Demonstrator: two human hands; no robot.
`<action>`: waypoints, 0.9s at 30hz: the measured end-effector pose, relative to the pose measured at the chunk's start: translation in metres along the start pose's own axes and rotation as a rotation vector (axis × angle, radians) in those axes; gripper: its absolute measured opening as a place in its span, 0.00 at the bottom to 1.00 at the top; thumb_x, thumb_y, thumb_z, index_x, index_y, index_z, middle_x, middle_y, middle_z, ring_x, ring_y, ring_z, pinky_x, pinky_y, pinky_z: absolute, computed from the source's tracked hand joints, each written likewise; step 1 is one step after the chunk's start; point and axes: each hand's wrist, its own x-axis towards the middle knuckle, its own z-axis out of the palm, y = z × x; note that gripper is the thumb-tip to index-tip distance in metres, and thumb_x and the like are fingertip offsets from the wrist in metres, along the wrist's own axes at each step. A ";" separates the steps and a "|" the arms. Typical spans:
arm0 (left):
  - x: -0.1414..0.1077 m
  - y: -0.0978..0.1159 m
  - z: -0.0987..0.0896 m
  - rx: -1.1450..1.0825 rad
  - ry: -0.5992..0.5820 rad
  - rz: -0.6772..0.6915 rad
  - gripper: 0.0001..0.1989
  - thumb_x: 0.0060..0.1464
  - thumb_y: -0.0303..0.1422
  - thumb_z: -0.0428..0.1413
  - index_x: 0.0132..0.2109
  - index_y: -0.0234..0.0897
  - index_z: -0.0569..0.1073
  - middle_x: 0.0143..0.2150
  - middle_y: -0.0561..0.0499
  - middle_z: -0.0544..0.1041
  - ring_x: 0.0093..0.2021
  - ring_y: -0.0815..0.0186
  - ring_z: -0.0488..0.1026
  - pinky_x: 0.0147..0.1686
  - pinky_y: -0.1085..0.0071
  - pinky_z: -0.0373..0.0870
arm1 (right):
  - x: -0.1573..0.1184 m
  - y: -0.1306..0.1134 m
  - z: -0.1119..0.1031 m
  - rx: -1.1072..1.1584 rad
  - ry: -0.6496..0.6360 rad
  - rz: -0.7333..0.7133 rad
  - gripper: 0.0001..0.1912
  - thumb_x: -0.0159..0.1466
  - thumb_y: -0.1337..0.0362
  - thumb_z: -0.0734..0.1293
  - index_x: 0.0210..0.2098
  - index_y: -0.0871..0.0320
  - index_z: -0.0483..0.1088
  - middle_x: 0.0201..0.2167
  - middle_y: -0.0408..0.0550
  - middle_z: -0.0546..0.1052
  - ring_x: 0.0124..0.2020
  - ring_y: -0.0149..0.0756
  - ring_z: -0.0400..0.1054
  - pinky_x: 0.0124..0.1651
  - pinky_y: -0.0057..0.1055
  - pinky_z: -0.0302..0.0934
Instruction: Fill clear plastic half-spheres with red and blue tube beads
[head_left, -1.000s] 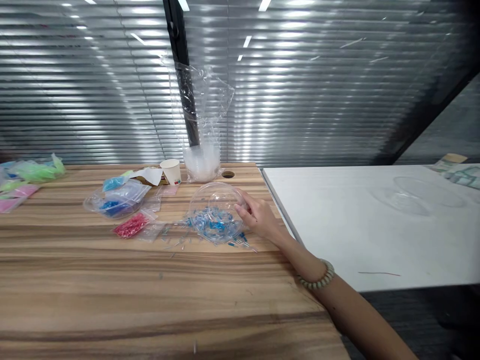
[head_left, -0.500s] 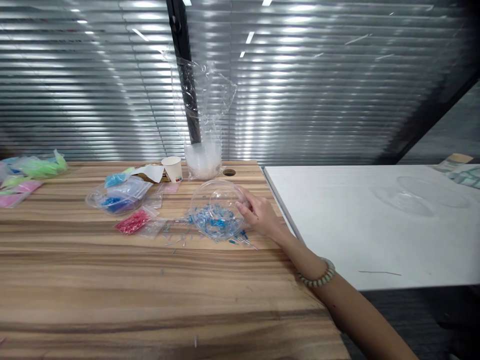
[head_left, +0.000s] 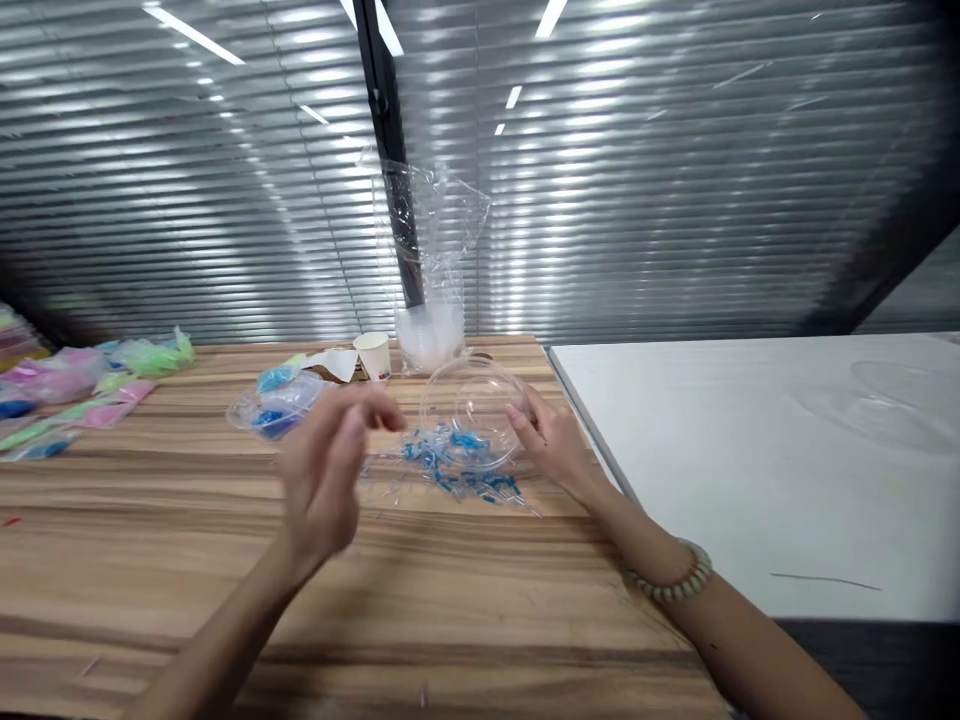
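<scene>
A clear round plastic bowl is tilted above the wooden table, its right rim between the thumb and fingers of my right hand. Beneath it and partly seen through it, a pile of small blue and clear tube-like pieces lies on the wood. My left hand hangs in the air left of the pile, slightly blurred. Its fingers are bent and apart from the thumb, with nothing visible between them. Behind it, a clear container with blue pieces is partly hidden.
At the back stand a white paper cup and a stack of clear bowls in a plastic bag. Coloured packets lie at the left. A white table adjoins on the right, with clear plastic lids on it.
My left hand has come into view from the lower left. The bowl has lifted and tilted a little, and more of the pile shows below its rim. The camera view has shifted left.
</scene>
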 end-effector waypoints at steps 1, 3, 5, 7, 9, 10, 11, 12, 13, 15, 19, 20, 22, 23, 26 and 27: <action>0.008 -0.010 0.003 0.044 -0.080 -0.029 0.17 0.62 0.39 0.42 0.36 0.36 0.71 0.30 0.52 0.74 0.33 0.67 0.70 0.36 0.70 0.66 | 0.000 0.000 0.000 0.006 0.022 0.023 0.30 0.66 0.50 0.52 0.60 0.62 0.61 0.18 0.42 0.69 0.21 0.35 0.64 0.27 0.28 0.52; 0.018 -0.036 0.011 0.175 -0.338 -0.121 0.17 0.59 0.41 0.45 0.31 0.36 0.72 0.27 0.52 0.74 0.29 0.67 0.69 0.30 0.71 0.64 | 0.001 0.000 -0.001 0.007 0.063 0.061 0.30 0.66 0.50 0.52 0.58 0.63 0.62 0.19 0.42 0.69 0.21 0.36 0.64 0.26 0.29 0.51; 0.018 -0.064 0.018 0.259 -0.487 -0.168 0.17 0.58 0.40 0.46 0.31 0.35 0.73 0.28 0.50 0.75 0.29 0.66 0.69 0.30 0.71 0.64 | 0.001 -0.001 -0.001 -0.001 0.093 0.084 0.30 0.66 0.49 0.51 0.56 0.64 0.64 0.19 0.43 0.69 0.21 0.37 0.64 0.26 0.29 0.51; 0.010 -0.088 0.022 0.266 -0.557 -0.197 0.12 0.56 0.35 0.49 0.33 0.35 0.75 0.31 0.49 0.77 0.32 0.64 0.71 0.34 0.70 0.65 | 0.001 -0.001 -0.001 -0.002 0.096 0.089 0.29 0.66 0.50 0.51 0.56 0.63 0.65 0.18 0.43 0.69 0.21 0.37 0.64 0.26 0.29 0.51; 0.002 -0.102 0.023 0.262 -0.596 -0.182 0.10 0.54 0.31 0.50 0.36 0.36 0.76 0.35 0.48 0.78 0.36 0.63 0.72 0.38 0.69 0.66 | 0.001 -0.002 -0.001 -0.001 0.087 0.085 0.29 0.66 0.50 0.51 0.56 0.62 0.64 0.18 0.42 0.68 0.21 0.37 0.63 0.26 0.29 0.51; -0.002 -0.105 0.022 0.263 -0.604 -0.175 0.10 0.53 0.29 0.50 0.37 0.36 0.76 0.37 0.47 0.78 0.38 0.62 0.72 0.40 0.69 0.66 | 0.001 -0.002 -0.001 -0.004 0.081 0.082 0.29 0.66 0.50 0.51 0.56 0.62 0.65 0.18 0.42 0.68 0.21 0.37 0.63 0.26 0.30 0.51; -0.004 -0.106 0.022 0.267 -0.608 -0.170 0.10 0.52 0.28 0.51 0.38 0.36 0.76 0.37 0.47 0.78 0.39 0.62 0.72 0.41 0.68 0.66 | 0.001 -0.002 0.000 -0.008 0.077 0.081 0.29 0.66 0.49 0.51 0.56 0.62 0.65 0.17 0.42 0.68 0.21 0.37 0.63 0.26 0.30 0.51; -0.006 -0.106 0.021 0.275 -0.603 -0.168 0.10 0.52 0.26 0.51 0.38 0.36 0.76 0.38 0.47 0.78 0.39 0.61 0.72 0.42 0.68 0.66 | 0.000 -0.002 0.000 -0.011 0.072 0.080 0.29 0.66 0.49 0.52 0.56 0.62 0.64 0.17 0.42 0.68 0.21 0.37 0.63 0.26 0.30 0.51; -0.007 -0.106 0.022 0.282 -0.594 -0.170 0.10 0.51 0.25 0.51 0.38 0.36 0.76 0.38 0.47 0.78 0.40 0.61 0.72 0.42 0.68 0.66 | 0.000 -0.002 0.000 -0.014 0.068 0.080 0.30 0.66 0.49 0.52 0.57 0.62 0.64 0.17 0.42 0.67 0.21 0.37 0.63 0.26 0.30 0.51; -0.009 -0.104 0.025 0.289 -0.560 -0.178 0.10 0.50 0.24 0.51 0.38 0.35 0.75 0.38 0.47 0.77 0.40 0.61 0.72 0.42 0.68 0.66 | 0.000 0.000 0.000 -0.012 0.063 0.076 0.30 0.66 0.49 0.52 0.58 0.63 0.63 0.16 0.41 0.67 0.21 0.37 0.63 0.26 0.30 0.51; -0.011 -0.106 0.033 0.269 -0.522 -0.203 0.08 0.50 0.23 0.51 0.35 0.35 0.73 0.37 0.47 0.77 0.40 0.61 0.72 0.42 0.68 0.67 | 0.000 0.002 0.001 0.019 0.046 0.069 0.30 0.66 0.50 0.52 0.58 0.62 0.62 0.18 0.43 0.69 0.22 0.37 0.64 0.28 0.30 0.53; -0.012 -0.108 0.034 0.265 -0.521 -0.216 0.08 0.50 0.23 0.51 0.35 0.35 0.73 0.36 0.47 0.77 0.40 0.61 0.72 0.42 0.68 0.67 | 0.000 0.002 0.001 0.023 0.041 0.068 0.30 0.66 0.50 0.52 0.58 0.62 0.62 0.19 0.44 0.70 0.23 0.38 0.65 0.29 0.30 0.54; -0.012 -0.112 0.034 0.263 -0.526 -0.252 0.07 0.50 0.24 0.51 0.34 0.35 0.73 0.35 0.47 0.77 0.38 0.62 0.72 0.41 0.68 0.67 | 0.000 0.002 0.001 0.026 0.033 0.068 0.30 0.66 0.50 0.52 0.59 0.62 0.61 0.22 0.45 0.72 0.25 0.38 0.66 0.30 0.31 0.54; -0.012 -0.115 0.032 0.263 -0.531 -0.270 0.07 0.49 0.24 0.51 0.34 0.35 0.73 0.34 0.48 0.77 0.37 0.62 0.72 0.40 0.68 0.67 | -0.001 0.002 0.001 0.026 0.030 0.069 0.30 0.66 0.50 0.52 0.60 0.61 0.61 0.22 0.45 0.72 0.25 0.38 0.66 0.30 0.31 0.55; -0.012 -0.123 0.026 0.269 -0.541 -0.293 0.07 0.49 0.24 0.51 0.34 0.35 0.74 0.33 0.48 0.77 0.35 0.62 0.72 0.38 0.69 0.67 | -0.001 0.002 0.002 0.018 0.025 0.075 0.30 0.66 0.50 0.51 0.59 0.61 0.61 0.20 0.44 0.71 0.24 0.38 0.65 0.29 0.31 0.54; -0.012 -0.125 0.024 0.283 -0.536 -0.283 0.07 0.50 0.24 0.51 0.34 0.35 0.74 0.33 0.48 0.77 0.36 0.62 0.72 0.38 0.69 0.67 | -0.001 0.002 0.001 0.013 0.026 0.073 0.30 0.66 0.49 0.51 0.58 0.61 0.63 0.20 0.44 0.70 0.23 0.38 0.64 0.29 0.31 0.54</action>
